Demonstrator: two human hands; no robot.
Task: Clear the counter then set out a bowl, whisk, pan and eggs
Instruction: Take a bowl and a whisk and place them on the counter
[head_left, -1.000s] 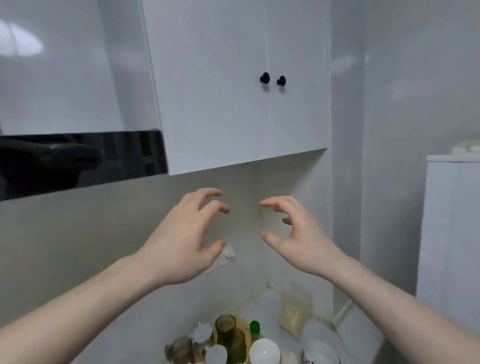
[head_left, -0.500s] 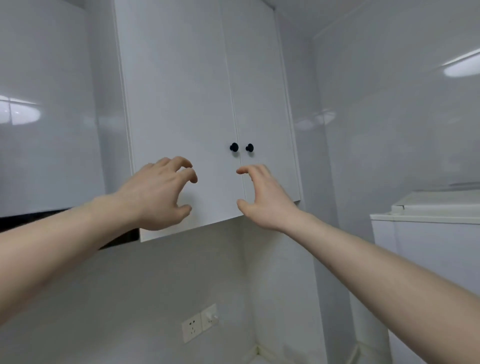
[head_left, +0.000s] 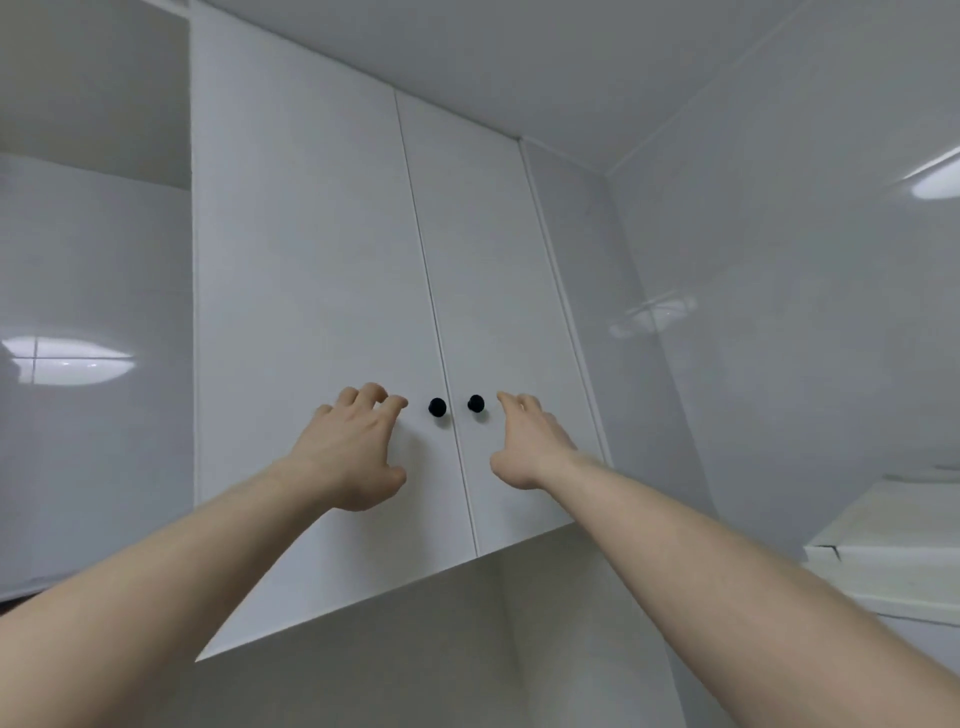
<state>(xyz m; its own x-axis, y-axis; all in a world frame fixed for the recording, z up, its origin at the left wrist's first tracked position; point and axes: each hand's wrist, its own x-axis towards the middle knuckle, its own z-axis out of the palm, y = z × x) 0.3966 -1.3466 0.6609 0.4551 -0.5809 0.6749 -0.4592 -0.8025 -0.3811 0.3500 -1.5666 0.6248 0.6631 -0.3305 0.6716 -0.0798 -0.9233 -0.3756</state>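
While we look up at the white wall cabinet (head_left: 322, 291), our left hand (head_left: 353, 452) hovers just left of its left black knob (head_left: 437, 407), fingers loosely curled on nothing. Our right hand (head_left: 530, 447) reaches just right of the right black knob (head_left: 476, 402), fingers relaxed, holding nothing. Both doors are closed; bowl, whisk, pan and eggs are out of sight.

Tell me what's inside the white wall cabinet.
Its contents are hidden: both doors of the cabinet are shut. Only the two black knobs show, with the left hand and right hand beside them.
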